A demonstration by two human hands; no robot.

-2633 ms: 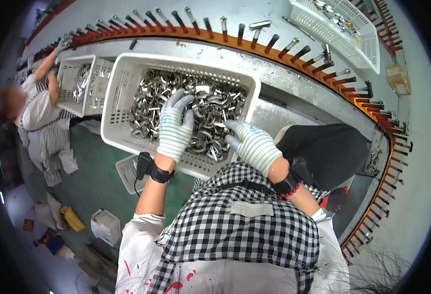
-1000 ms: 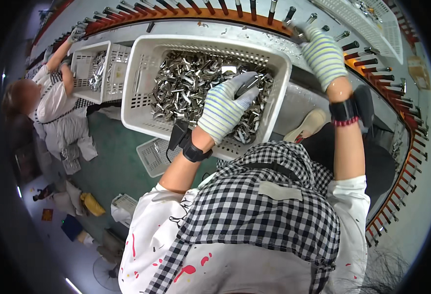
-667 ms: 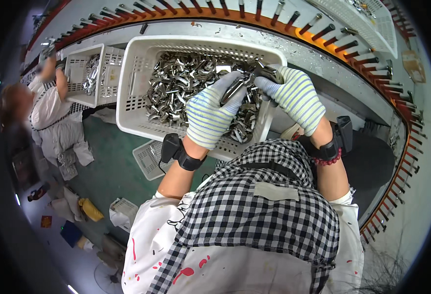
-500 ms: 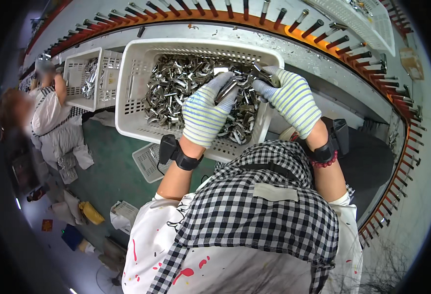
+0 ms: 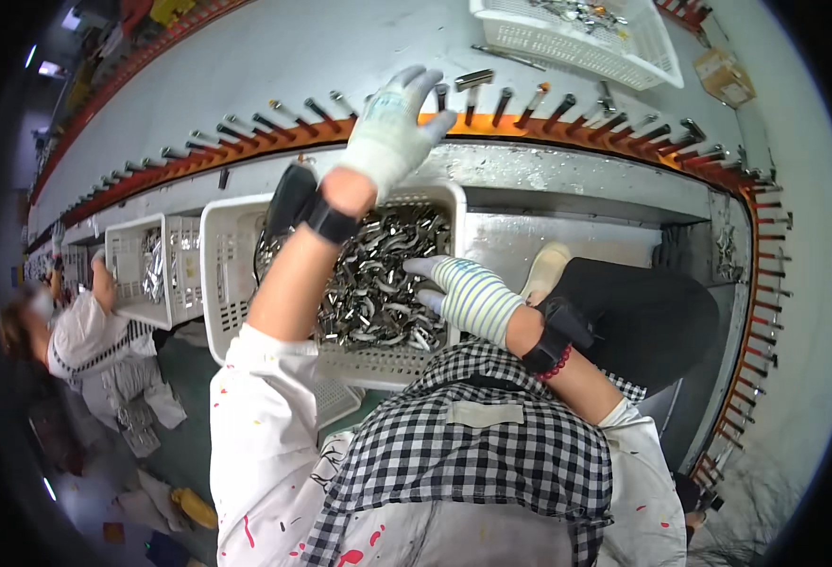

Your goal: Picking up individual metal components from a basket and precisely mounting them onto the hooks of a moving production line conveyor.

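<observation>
My left hand (image 5: 392,132), in a pale knit glove, reaches over the orange rail (image 5: 491,125) with its fingers spread. I see nothing held in it. Beside its fingertips a shiny metal piece (image 5: 473,79) sits across the top of one of the rail's upright pegs. My right hand (image 5: 477,298), in a striped glove, is at the right side of a white plastic basket (image 5: 236,312). Its thumb and fingers are apart, the tips at the loose, curved metal pieces (image 5: 378,283) heaped inside. My left forearm hides part of the basket.
Several dark-tipped pegs (image 5: 319,111) line the rail, which curves down along the right. A second white basket (image 5: 576,42) with small parts stands beyond it, near a cardboard box (image 5: 724,77). To the left, a co-worker (image 5: 85,326) sits beside another white basket (image 5: 142,274).
My left hand has gone from the basket up and over the pegged rail, and its fingers have spread. My right hand has dropped to the basket's right side. The whole view has shifted.
</observation>
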